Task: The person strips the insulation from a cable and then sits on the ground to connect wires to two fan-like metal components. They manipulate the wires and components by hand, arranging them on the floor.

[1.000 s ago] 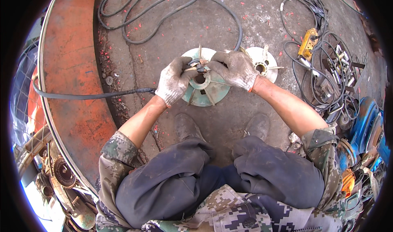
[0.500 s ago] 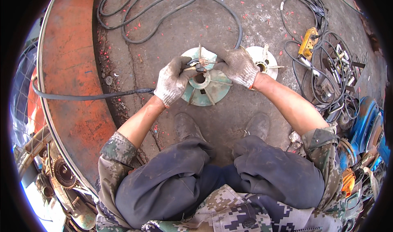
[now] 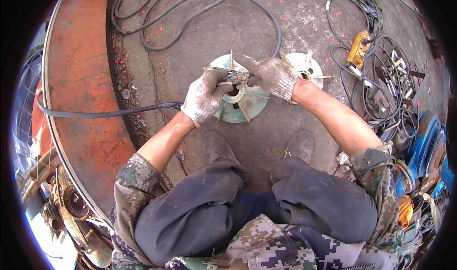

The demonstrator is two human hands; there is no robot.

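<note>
Both my hands wear dirty white knit gloves. A thick black cable comes in from the left and runs into my left hand, which is closed on its end. My right hand is closed on the end of another black cable that curves down from the top. Between my fingertips are thin wire ends; how they join is partly hidden. Right below them lies a pale green finned disc with a hole in its middle, partly covered by my hands.
A second pale finned disc lies right of my right hand. Farther right are a yellow power strip, tangled cords and metal scraps, with blue machine parts below. A rusty orange steel beam curves along the left. My boots stand on the concrete.
My left hand has moved slightly right, closer to the right one, and its fingers have shifted over the wires. The right hand has turned a little and stays close to the same place.
</note>
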